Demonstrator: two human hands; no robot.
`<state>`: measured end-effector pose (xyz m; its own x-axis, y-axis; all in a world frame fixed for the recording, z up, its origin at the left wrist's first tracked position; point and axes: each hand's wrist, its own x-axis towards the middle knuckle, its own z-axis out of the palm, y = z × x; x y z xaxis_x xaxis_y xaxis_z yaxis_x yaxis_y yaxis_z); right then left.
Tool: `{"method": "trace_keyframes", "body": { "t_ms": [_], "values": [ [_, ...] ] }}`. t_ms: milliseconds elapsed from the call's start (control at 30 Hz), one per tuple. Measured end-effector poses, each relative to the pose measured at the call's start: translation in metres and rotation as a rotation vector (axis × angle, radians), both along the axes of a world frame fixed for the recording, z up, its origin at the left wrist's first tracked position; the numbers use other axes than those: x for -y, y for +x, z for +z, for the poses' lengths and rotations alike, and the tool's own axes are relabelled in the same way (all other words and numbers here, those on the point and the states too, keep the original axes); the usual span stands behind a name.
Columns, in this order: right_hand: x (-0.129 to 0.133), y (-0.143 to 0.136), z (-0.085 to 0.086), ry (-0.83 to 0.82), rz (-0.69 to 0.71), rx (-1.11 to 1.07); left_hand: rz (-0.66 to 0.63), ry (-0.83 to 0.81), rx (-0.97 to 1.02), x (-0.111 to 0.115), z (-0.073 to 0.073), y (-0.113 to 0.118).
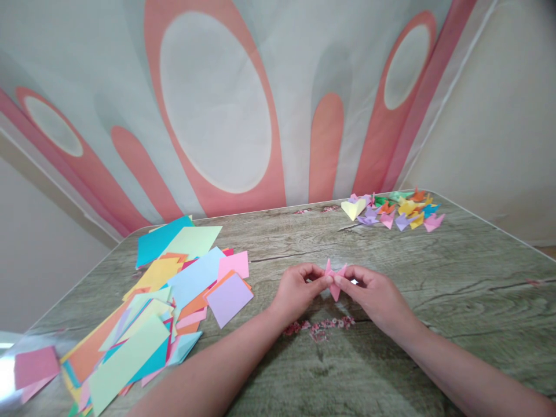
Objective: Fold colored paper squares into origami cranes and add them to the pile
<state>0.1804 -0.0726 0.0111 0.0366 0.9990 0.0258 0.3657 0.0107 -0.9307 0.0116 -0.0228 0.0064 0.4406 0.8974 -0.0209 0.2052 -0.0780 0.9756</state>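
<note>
A small folded pink origami piece (335, 289) with pointed tips is held up over the middle of the table. My left hand (299, 289) pinches its left side between thumb and fingers. On the other side, my right hand (373, 295) grips it the same way, with the two thumbs almost meeting at its centre. Two points stick up above the thumbs and one hangs below them. The fingers cover part of the folds.
Loose coloured paper sheets (195, 281) lie in a heap on the left. Several finished-looking origami pieces (406, 207) cluster at the back right of the wood-patterned table (460, 278). A pink and white patterned backdrop (217, 104) hangs behind. Pink paper (37, 368) lies at the far left.
</note>
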Motion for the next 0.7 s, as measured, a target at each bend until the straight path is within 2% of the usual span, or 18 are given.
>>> {"method": "trace_keyframes", "body": {
  "t_ms": [333, 533, 700],
  "values": [
    [-0.004, 0.005, -0.016, -0.072, -0.007, -0.108, 0.052, -0.07, 0.025, -0.003, 0.001, -0.001],
    [-0.003, 0.004, -0.012, -0.062, 0.013, -0.143, 0.068, -0.127, 0.054, -0.005, 0.002, -0.002],
    [-0.003, 0.001, -0.014, -0.075, 0.005, -0.28, 0.066, -0.139, 0.109, -0.005, -0.003, 0.0]
  ]
}}
